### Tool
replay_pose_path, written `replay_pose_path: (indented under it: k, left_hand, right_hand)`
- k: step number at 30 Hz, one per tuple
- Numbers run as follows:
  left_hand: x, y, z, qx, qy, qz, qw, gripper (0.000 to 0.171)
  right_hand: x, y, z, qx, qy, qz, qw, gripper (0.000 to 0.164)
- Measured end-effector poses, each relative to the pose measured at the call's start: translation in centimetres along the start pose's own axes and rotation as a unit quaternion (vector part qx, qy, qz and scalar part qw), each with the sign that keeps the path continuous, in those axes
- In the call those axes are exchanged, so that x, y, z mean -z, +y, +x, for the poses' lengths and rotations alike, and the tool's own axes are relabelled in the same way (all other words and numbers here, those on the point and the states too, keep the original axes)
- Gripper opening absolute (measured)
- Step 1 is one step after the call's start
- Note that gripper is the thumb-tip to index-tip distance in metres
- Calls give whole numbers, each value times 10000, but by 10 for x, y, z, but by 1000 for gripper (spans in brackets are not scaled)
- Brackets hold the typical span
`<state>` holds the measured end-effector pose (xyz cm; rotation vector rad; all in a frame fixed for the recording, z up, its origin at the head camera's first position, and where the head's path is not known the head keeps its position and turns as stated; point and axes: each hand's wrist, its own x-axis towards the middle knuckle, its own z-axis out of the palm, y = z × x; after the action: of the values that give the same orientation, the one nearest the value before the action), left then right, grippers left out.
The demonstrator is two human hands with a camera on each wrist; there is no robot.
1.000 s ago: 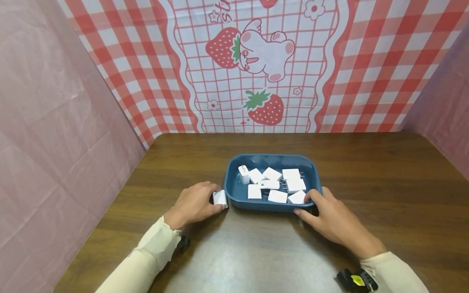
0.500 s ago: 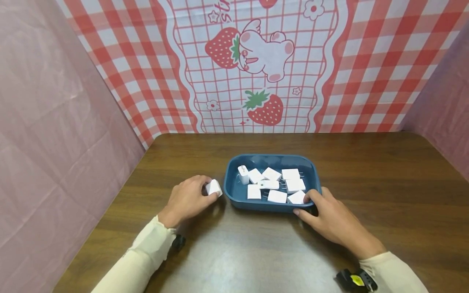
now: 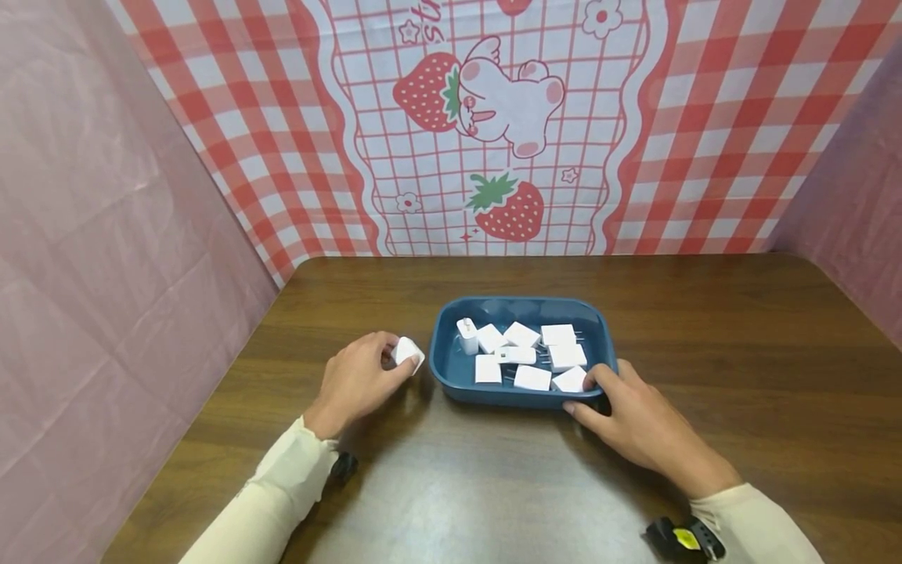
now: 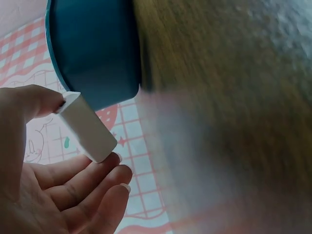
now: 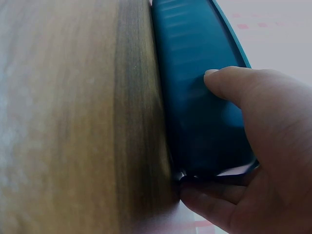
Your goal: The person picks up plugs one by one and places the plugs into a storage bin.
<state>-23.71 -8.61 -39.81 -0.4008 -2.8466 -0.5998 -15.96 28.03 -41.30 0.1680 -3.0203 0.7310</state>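
My left hand (image 3: 361, 377) pinches a white charger plug (image 3: 408, 355) between thumb and fingers, just left of the blue bin. In the left wrist view the charger plug (image 4: 87, 127) is tilted, one end at the thumb and the other at the fingertips. The dark blue bin (image 3: 517, 397) stands on the table with several white charger plugs inside, some showing metal prongs. At its near right corner my right hand (image 3: 637, 415) grips the rim, index finger over the edge and thumb on the outer wall. From the right wrist, the thumb presses the bin's side (image 5: 200, 112).
The brown wooden table (image 3: 705, 313) carries the bin near its middle. Behind it hangs a red and white checked cloth (image 3: 282, 117) with strawberries. Pink cloth (image 3: 106, 235) covers the left side, and more hangs at the right.
My left hand has lifted the charger plug from beside the bin's left wall and moved it slightly left and back, turning it. The right hand keeps its hold on the bin.
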Motion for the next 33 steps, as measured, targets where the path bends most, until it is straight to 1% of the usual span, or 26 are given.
replay_pose_path:
  k: [6, 9, 13, 18, 24, 33]
  left_hand:
    - [-1, 3, 1, 78, 221, -242, 9994, 43]
    - [0, 5, 3, 67, 353, -399, 9986, 43]
    - [-1, 10, 4, -25, 457, -571, 9973, 43]
    - [-2, 19, 5, -189, 504, -737, 9958, 42]
    - [-4, 28, 6, -298, 472, -798, 9952, 44]
    - [-5, 37, 11, -634, 640, -858, 9922, 44]
  right_hand:
    - [0, 0, 0, -8, -9, -17, 10000, 42]
    - [0, -1, 0, -23, -39, -4, 10000, 43]
    - [1, -1, 0, 0, -19, 17, 10000, 43]
    - [0, 0, 0, 12, -1, 28, 10000, 43]
    - [0, 0, 0, 52, 19, 28, 10000, 42]
    - [0, 0, 0, 72, 64, 41, 9999, 41]
